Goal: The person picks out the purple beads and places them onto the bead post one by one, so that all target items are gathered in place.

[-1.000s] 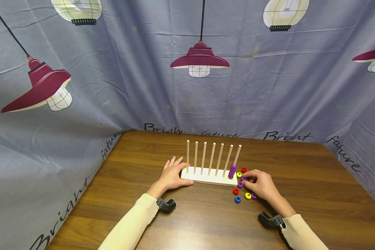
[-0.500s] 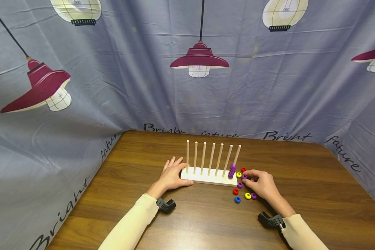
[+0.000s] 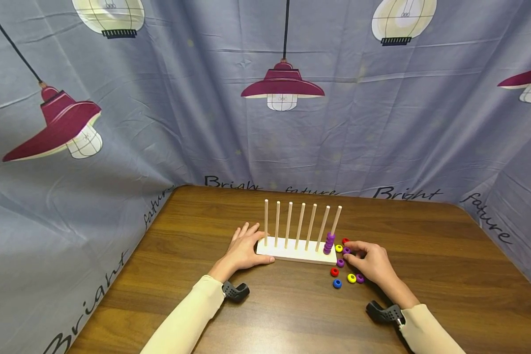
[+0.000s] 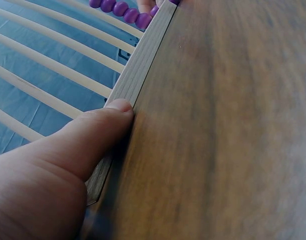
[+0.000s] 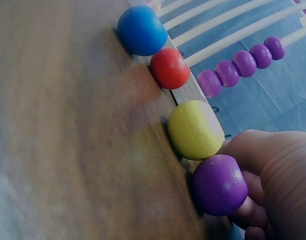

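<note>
A pale wooden peg board (image 3: 296, 250) with several upright pegs stands on the table. Several purple beads (image 3: 329, 243) are stacked on its rightmost peg. At the board's left end, my left hand (image 3: 241, 250) grips the base, thumb (image 4: 105, 120) along the front edge and index finger behind. Right of the board, my right hand (image 3: 370, 261) pinches a loose purple bead (image 3: 346, 250) between thumb and index finger; the right wrist view hides that bead. Another purple bead (image 5: 220, 185) and a yellow bead (image 5: 195, 130) lie in front of the right hand.
Around the board's right end lie a red bead (image 3: 334, 272), a blue bead (image 3: 337, 283), a second yellow bead (image 3: 339, 249), a further purple bead (image 3: 340, 263) and a red bead (image 3: 345, 241) behind. A printed curtain (image 3: 230, 132) encloses the wooden table (image 3: 256, 314).
The purple bead at the right fingertips has shifted slightly away and to the right since a second ago. The left hand and the peg board have stayed in place.
</note>
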Demonstrator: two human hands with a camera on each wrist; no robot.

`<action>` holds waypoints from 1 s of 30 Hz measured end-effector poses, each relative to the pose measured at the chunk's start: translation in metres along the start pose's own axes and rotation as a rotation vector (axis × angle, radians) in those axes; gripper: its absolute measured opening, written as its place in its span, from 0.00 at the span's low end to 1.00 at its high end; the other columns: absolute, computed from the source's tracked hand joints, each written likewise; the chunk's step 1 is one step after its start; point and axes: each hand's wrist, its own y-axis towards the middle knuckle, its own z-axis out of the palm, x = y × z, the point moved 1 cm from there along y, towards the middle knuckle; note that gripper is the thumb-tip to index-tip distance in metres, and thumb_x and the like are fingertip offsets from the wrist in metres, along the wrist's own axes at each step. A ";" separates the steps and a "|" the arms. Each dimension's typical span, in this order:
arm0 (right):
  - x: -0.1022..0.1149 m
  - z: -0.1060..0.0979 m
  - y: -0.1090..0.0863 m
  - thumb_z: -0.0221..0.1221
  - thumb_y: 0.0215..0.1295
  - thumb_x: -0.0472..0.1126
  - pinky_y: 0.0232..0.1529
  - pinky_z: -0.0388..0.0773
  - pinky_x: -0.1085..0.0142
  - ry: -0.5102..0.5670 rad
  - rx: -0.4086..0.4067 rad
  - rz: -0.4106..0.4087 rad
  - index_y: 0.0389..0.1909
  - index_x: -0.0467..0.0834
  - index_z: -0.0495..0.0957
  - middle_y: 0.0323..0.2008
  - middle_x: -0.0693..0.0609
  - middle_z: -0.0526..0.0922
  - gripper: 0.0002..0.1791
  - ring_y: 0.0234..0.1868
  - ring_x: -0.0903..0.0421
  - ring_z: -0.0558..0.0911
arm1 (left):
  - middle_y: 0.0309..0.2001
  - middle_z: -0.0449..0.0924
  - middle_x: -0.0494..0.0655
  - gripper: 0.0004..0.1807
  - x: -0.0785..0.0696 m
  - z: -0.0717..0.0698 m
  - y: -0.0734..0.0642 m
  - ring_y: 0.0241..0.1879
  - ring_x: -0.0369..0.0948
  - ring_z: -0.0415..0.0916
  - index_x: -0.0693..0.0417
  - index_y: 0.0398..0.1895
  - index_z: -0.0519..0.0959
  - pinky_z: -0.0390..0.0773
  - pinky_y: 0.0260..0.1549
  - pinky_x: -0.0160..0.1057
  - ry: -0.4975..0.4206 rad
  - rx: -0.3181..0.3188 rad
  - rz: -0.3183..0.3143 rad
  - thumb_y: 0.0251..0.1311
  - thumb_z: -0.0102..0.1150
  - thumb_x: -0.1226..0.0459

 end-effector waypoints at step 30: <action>0.002 -0.002 0.001 0.74 0.55 0.37 0.25 0.65 0.70 0.005 0.007 0.004 0.41 0.40 0.89 0.24 0.53 0.82 0.13 0.25 0.65 0.69 | 0.77 0.63 0.60 0.39 0.001 0.002 0.000 0.79 0.65 0.49 0.43 0.64 0.79 0.47 0.78 0.65 0.017 -0.001 0.001 0.48 0.73 0.40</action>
